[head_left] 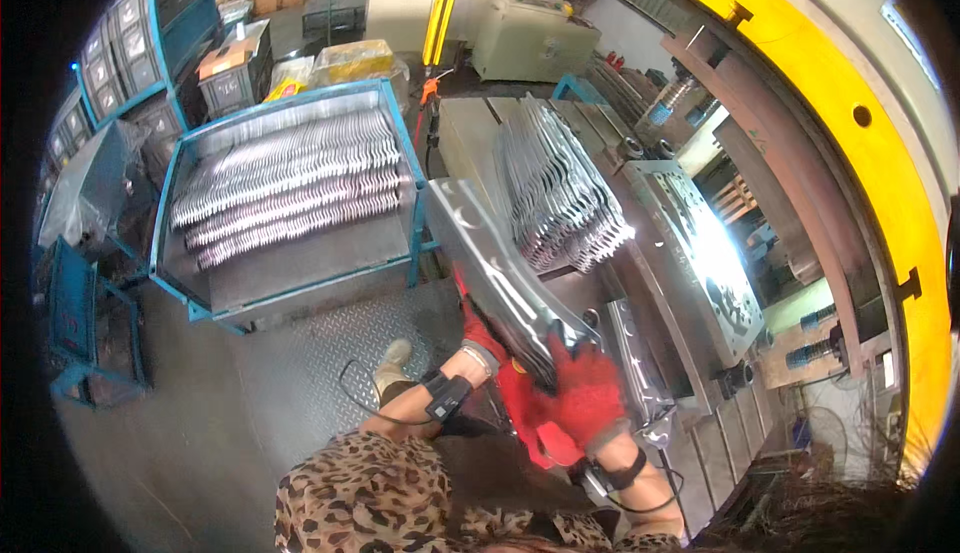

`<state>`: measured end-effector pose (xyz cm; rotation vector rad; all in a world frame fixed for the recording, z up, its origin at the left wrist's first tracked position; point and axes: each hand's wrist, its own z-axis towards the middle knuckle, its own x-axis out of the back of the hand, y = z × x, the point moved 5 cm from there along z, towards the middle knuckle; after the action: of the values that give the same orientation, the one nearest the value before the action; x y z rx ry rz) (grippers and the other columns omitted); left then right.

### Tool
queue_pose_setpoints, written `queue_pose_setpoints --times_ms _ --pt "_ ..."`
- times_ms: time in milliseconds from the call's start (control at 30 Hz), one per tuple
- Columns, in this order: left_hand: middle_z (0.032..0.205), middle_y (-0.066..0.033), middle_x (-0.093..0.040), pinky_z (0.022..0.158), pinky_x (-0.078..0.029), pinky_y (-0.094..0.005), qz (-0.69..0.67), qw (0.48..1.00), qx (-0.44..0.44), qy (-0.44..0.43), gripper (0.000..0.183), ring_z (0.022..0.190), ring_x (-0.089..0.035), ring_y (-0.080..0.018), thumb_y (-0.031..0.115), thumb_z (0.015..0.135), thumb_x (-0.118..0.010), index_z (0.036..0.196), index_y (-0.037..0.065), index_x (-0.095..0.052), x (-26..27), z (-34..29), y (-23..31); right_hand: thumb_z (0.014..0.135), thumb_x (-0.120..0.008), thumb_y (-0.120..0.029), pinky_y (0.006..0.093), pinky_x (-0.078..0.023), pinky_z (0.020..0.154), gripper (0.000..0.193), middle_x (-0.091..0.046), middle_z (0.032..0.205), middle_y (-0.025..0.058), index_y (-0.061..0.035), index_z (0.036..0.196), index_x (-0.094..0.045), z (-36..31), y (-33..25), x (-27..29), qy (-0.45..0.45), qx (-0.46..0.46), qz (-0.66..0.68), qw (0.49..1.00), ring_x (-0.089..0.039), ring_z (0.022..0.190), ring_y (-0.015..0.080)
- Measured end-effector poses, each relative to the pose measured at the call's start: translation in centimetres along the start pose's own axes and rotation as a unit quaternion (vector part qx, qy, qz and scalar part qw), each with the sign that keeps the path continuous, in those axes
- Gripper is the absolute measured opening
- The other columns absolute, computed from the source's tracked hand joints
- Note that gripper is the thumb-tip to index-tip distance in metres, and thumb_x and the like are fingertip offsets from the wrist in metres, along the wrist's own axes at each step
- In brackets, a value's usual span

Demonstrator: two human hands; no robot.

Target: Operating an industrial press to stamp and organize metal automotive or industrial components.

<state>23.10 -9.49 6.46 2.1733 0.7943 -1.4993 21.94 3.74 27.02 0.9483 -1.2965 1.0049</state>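
Between my hands is a thick stack of long, shaped sheet-metal parts (505, 268), shiny, bent and pierced with holes, held tilted in front of my body. My left hand (482, 338), in a red glove, grips the stack's left side, its fingers partly hidden behind the metal. At the near end, my right hand (585, 393), also red-gloved, closes on the stack's edge. Just beyond the held parts, a large pile of similar sheet-metal parts (560, 188) stands on the press table. More loose parts (640, 363) lie to the right of my right hand.
A blue-framed metal bin (285, 298) at left holds rows of stacked parts. On the right, a die block (700, 253) sits under the press's yellow frame (850, 83). A yellow post (442, 13) rises behind. Blue racks with grey crates (120, 38) stand at far left.
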Motion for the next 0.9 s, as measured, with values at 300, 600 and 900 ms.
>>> queue_pose_setpoints --times_ms 300,600,900 --pt "0.114 -0.006 -0.058 0.093 -0.043 -0.042 -0.051 0.996 -0.062 0.033 0.057 0.104 -0.054 -0.0278 0.059 0.086 -0.037 0.116 0.014 -0.055 4.7 4.4 17.1 0.064 -0.073 -0.04 0.0472 -0.044 0.074 0.082 -0.053 0.103 0.0241 -0.0149 0.133 -0.037 13.9 -12.0 -4.6 -0.093 0.072 -0.035 0.992 -0.054 0.089 0.0362" --pt "0.11 -0.0077 -0.058 0.088 -0.045 -0.0399 0.155 0.979 -0.128 0.043 0.046 0.101 -0.055 -0.0249 0.047 0.092 -0.035 0.115 0.011 -0.052 7.9 10.6 34.9 0.07 -0.069 -0.037 0.0457 -0.045 0.079 0.079 -0.05 0.112 0.0297 -0.0115 0.136 -0.033 28.6 -20.9 -8.9 -0.114 0.1 0.004 0.988 -0.054 0.096 0.0404" --pt "0.114 -0.0071 -0.055 0.093 -0.042 -0.0364 0.604 0.778 -0.175 0.001 0.031 0.102 -0.051 -0.02 0.024 0.094 -0.041 0.119 0.007 -0.047 9.6 14.2 42.4 0.076 -0.061 -0.029 0.0446 -0.044 0.07 0.067 -0.056 0.095 0.0276 -0.0004 0.132 -0.038 34.4 -22.6 -12.9 -0.012 0.102 0.131 0.986 -0.055 0.082 0.0366"
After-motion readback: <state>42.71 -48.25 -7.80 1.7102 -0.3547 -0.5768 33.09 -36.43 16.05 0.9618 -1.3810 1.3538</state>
